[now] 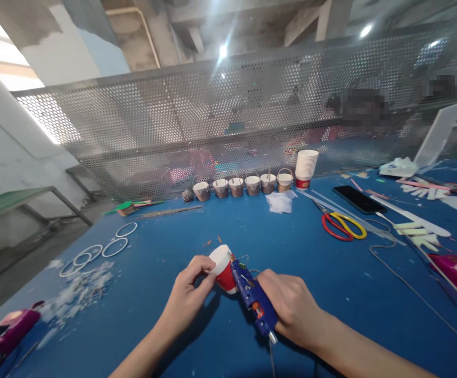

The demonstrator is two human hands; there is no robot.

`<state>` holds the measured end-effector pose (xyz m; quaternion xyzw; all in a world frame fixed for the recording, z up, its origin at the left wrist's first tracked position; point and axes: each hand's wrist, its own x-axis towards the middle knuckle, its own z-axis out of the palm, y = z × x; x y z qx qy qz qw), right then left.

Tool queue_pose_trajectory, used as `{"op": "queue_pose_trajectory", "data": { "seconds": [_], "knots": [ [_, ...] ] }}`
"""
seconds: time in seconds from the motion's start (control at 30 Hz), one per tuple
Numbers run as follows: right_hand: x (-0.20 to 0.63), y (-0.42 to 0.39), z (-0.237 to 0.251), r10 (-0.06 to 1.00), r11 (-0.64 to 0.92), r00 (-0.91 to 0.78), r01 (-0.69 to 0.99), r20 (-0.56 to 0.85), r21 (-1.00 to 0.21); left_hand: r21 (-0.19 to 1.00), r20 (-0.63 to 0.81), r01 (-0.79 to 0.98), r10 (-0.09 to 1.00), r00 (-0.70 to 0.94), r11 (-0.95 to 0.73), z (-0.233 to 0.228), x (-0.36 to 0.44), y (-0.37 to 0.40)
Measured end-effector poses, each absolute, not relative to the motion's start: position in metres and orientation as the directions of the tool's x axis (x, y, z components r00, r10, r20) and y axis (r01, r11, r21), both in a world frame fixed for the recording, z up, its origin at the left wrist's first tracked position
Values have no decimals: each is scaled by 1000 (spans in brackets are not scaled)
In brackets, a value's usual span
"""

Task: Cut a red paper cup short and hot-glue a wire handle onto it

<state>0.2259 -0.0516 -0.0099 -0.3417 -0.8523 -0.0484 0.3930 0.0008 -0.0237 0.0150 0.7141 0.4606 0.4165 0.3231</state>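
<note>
1. Far left, a glossy magenta tool, partly cut off, lies on the smooth blue tabletop.
2. Beside it are thin white rings, some overlapping, and a ragged heap of pale, flaky scraps.
3. Thin, straight brown rods lie further back.
4. The left hand pinches the side of a cup between bent fingers and thumb.
5. That red-and-white cup, smooth and rounded, is tilted between the two hands, near the middle.
6. Behind, six small round pots with rough brown sides and white interiors form a row.
7. A hard blue glue gun angles up leftward, its narrow tip at the cup's upper edge; whether they touch, I cannot tell.
8. The right hand has its fingers curled around the gun's grip.
9. Further right: stacked white cups, scissors with red and yellow loop handles, and a flat black phone.
</note>
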Motion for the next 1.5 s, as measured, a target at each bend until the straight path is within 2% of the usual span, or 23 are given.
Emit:
{"op": "queue_pose_trajectory", "data": {
  "seconds": [0.2,0.33,0.53,0.67,0.73,0.93,1.13,1.33,1.5],
  "knots": [
    [225,-54,-6,537,791,-452,563,712,-239,850,305,376,926,224,-370,15,-1,-22],
    [228,-54,-9,567,794,-429,510,703,-329,846,305,377,922,237,-377,16,-1,-22],
    [228,-55,-11,708,703,-330,403,624,-585,854,294,367,924,245,-369,19,0,-23],
    [224,-56,-7,843,538,-215,333,493,-774,862,307,339,920,243,-378,20,-2,-21],
    [223,-57,-5,887,461,-178,309,426,-832,858,320,334,915,245,-389,20,-2,-21],
    [223,-60,-2,862,507,-215,309,460,-805,838,331,353,902,278,-416,22,0,-22],
    [224,-59,1,906,420,-184,287,381,-861,813,340,391,898,281,-430,23,0,-22],
    [222,-61,1,868,493,-227,289,441,-821,779,351,410,872,341,-474,23,0,-22],
    [222,-59,1,923,373,-190,231,334,-899,778,342,425,879,333,-463,23,1,-22]
  ]
}}
